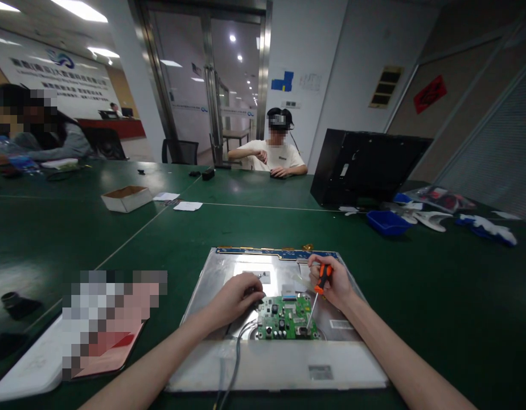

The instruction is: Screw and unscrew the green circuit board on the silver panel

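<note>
We are seeing room on the table just past the panel; farther off, a box is blocking our left and a screen our right.

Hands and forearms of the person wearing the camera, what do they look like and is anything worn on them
The left hand and right hand are both ungloved. No watch or bracelet shows at either wrist, and the forearms are uncovered, with no sleeve in view.

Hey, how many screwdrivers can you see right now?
1 for certain: the orange-and-black screwdriver in your right hand, tip at the green circuit board. The person opposite may hold another; too small to tell.
</note>
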### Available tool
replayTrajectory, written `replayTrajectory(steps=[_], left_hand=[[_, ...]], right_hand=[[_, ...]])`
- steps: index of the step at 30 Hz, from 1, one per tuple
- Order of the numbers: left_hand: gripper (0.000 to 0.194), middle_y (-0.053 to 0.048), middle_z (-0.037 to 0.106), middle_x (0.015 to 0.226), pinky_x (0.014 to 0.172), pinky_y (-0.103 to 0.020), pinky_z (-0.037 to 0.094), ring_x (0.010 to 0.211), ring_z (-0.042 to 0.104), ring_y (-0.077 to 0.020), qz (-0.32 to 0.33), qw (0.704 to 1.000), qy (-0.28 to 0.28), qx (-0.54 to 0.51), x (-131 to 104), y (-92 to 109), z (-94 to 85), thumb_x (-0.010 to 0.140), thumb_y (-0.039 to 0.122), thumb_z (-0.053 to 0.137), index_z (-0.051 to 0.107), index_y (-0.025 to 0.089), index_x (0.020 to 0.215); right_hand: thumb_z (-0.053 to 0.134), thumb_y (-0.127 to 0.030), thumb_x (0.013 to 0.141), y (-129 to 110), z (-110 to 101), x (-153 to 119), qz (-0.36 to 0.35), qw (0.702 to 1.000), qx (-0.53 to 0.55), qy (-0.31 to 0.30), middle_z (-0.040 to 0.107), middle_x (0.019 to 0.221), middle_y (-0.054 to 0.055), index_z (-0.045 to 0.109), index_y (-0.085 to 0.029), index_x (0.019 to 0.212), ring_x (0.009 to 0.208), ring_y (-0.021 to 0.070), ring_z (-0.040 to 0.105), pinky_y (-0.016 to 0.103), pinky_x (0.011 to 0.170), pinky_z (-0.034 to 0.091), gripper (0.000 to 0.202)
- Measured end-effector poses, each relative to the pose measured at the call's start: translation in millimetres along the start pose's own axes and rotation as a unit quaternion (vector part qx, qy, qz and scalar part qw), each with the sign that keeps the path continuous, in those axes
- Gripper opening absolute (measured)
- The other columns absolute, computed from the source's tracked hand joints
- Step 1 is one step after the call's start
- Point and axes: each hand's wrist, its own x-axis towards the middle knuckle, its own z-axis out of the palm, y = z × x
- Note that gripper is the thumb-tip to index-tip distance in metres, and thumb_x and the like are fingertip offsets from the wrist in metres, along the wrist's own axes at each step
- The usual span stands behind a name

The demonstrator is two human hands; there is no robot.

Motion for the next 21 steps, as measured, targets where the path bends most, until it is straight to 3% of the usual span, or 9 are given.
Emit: replayTrajectory(steps=[9,15,21], left_hand=[[0.009,-0.004,0.061,0.085,0.072,-0.029,0.042,0.08,0.054,-0.0185,0.017,1.0,-0.01,0.013,1,-2,2.2,0.089,0.02,0.055,0.063,0.018,0.085],[0.006,-0.003,0.063,0.085,0.074,-0.029,0.043,0.081,0.056,-0.0188,0.014,1.0,-0.01,-0.017,1,-5,1.2,0.086,0.019,0.059,0.065,0.018,0.085],[0.012,-0.004,0.064,0.086,0.074,-0.029,0.044,0.081,0.057,-0.0189,0.02,0.999,-0.012,-0.036,0,-7,-0.3,0.088,0.021,0.055,0.066,0.018,0.087]], right_hand=[[0.063,-0.037,0.076,-6,32,2,-0.039,0.997,0.043,0.058,0.038,0.041,-0.007,0.059,-0.017,0.066,0.034,0.0042,0.024,0.017,0.031,0.019,0.022],[0.068,-0.045,0.074,-13,60,14,-0.048,0.995,0.068,0.053,0.047,0.052,-0.003,0.061,-0.018,0.073,0.044,0.0074,0.039,0.017,0.034,0.023,0.027],[0.077,-0.038,0.067,-4,57,11,-0.069,0.993,0.066,0.071,0.055,0.065,-0.001,0.063,-0.019,0.082,0.052,0.0088,0.045,0.018,0.036,0.028,0.028]])
